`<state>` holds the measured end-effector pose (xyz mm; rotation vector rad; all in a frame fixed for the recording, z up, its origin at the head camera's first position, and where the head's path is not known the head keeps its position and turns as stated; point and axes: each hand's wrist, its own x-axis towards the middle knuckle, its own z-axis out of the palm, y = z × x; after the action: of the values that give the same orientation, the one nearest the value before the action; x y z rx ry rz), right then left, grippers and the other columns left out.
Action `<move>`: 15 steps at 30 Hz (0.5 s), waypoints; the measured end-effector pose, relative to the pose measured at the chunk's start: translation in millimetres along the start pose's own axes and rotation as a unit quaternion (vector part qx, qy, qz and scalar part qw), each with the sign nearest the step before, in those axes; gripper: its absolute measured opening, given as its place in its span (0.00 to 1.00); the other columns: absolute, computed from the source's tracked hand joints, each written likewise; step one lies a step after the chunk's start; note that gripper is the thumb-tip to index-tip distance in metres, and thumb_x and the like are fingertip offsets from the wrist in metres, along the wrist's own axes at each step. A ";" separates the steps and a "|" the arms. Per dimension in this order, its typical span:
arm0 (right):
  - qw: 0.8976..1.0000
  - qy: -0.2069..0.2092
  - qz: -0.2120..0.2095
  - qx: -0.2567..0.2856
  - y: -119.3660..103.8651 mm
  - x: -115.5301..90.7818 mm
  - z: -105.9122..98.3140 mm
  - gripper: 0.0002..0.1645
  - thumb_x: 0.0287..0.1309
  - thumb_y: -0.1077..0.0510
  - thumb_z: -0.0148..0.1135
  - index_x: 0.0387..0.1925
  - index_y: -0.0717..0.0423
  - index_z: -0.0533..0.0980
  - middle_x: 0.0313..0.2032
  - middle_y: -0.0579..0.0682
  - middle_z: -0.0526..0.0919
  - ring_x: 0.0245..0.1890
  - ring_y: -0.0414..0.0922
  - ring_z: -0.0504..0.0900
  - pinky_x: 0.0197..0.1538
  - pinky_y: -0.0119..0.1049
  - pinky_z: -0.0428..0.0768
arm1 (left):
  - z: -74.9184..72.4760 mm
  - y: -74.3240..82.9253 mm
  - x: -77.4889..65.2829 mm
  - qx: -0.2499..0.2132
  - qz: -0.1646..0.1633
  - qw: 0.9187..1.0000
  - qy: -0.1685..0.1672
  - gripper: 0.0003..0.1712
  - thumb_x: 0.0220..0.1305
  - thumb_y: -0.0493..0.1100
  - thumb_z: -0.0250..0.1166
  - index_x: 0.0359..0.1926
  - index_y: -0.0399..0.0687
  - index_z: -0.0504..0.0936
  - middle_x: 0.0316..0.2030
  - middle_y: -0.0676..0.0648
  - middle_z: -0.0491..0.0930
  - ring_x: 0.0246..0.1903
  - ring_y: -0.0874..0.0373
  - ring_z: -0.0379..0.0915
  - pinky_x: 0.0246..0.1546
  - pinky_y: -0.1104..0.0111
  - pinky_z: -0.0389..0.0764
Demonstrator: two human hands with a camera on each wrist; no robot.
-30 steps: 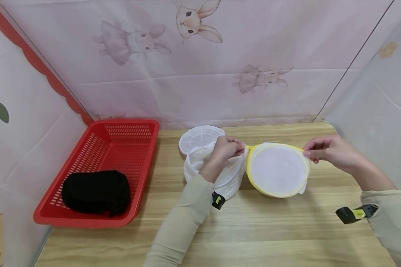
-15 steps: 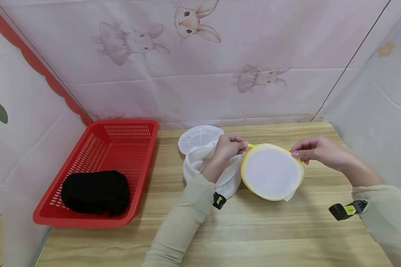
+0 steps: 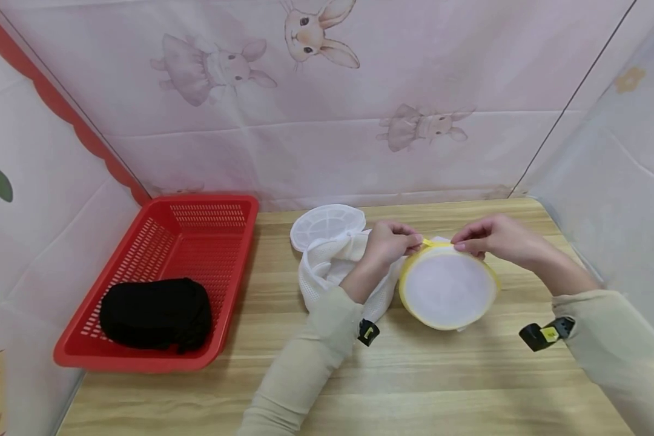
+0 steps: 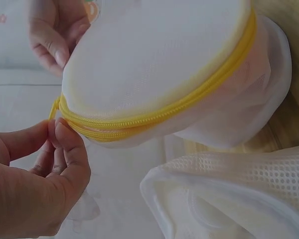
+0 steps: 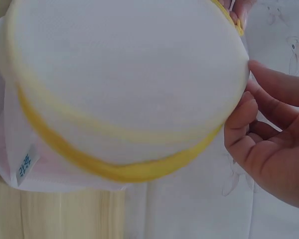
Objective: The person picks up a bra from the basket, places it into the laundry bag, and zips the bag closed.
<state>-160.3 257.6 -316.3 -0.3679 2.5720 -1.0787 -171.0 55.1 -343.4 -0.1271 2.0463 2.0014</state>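
Note:
A round white mesh laundry bag [image 3: 449, 289] with a yellow zipper [image 4: 154, 117] around its top hangs tilted between both hands. My left hand [image 3: 389, 245] pinches the yellow zipper end at the rim. On the rim's far side, my right hand [image 3: 493, 239] holds the edge between thumb and fingers. Something pinkish shows faintly through the bag's side in both wrist views. Just left of it, partly behind my left arm, lies a white mesh bag [image 3: 318, 272] of coarser weave with its mouth gaping. The yellow-rimmed bag's underside is hidden in the head view.
A flat white mesh disc [image 3: 327, 224] lies behind the coarse bag. To the left stands a red plastic basket [image 3: 242, 260] holding a black soft bundle [image 3: 155, 312]. Fabric walls enclose the back and sides of the wooden table [image 3: 414, 387].
My right hand has slid left along the rim, closer to my left hand. The left hand has shifted slightly right. The bag's top has turned, and its zipper end now sits at the back.

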 end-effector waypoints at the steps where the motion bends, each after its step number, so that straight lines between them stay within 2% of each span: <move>1: 1.000 -0.002 -0.004 0.002 -1.0 1.0 0.7 0.15 0.55 0.56 0.62 0.40 0.64 0.79 0.27 0.50 0.79 0.25 0.42 0.74 0.29 0.34 0.76 | 1.2 0.4 -0.6 0.002 -0.002 1.000 0.000 0.02 0.52 0.27 0.63 0.29 0.28 0.81 0.22 0.42 0.80 0.18 0.63 0.72 0.24 0.75 0.78; 6: 1.000 -0.006 -0.013 0.016 -4.3 4.4 3.6 0.13 0.55 0.59 0.62 0.39 0.65 0.79 0.29 0.51 0.80 0.24 0.42 0.74 0.28 0.33 0.75 | 6.0 1.7 -1.8 0.013 -0.006 1.000 0.002 0.02 0.53 0.27 0.64 0.26 0.31 0.81 0.18 0.47 0.77 0.18 0.63 0.72 0.21 0.76 0.76; 11: 0.999 -0.015 -0.013 0.030 -5.5 7.2 6.5 0.12 0.53 0.62 0.63 0.39 0.67 0.79 0.33 0.53 0.81 0.24 0.41 0.74 0.27 0.34 0.75 | 9.3 1.9 -2.1 0.017 -0.008 1.000 0.008 0.02 0.53 0.28 0.64 0.25 0.32 0.81 0.18 0.47 0.77 0.17 0.62 0.72 0.21 0.76 0.76; 15: 0.999 -0.014 -0.021 0.030 -5.0 8.7 9.2 0.10 0.50 0.64 0.64 0.35 0.67 0.80 0.30 0.53 0.81 0.22 0.41 0.72 0.25 0.33 0.75 | 11.7 2.0 -3.0 0.021 -0.011 1.000 0.015 0.03 0.52 0.28 0.64 0.24 0.32 0.81 0.18 0.46 0.77 0.18 0.62 0.72 0.22 0.75 0.77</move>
<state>-164.0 245.2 -320.4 -0.4205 2.5123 -1.1553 -167.1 66.4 -340.7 -0.1710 2.0949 1.9537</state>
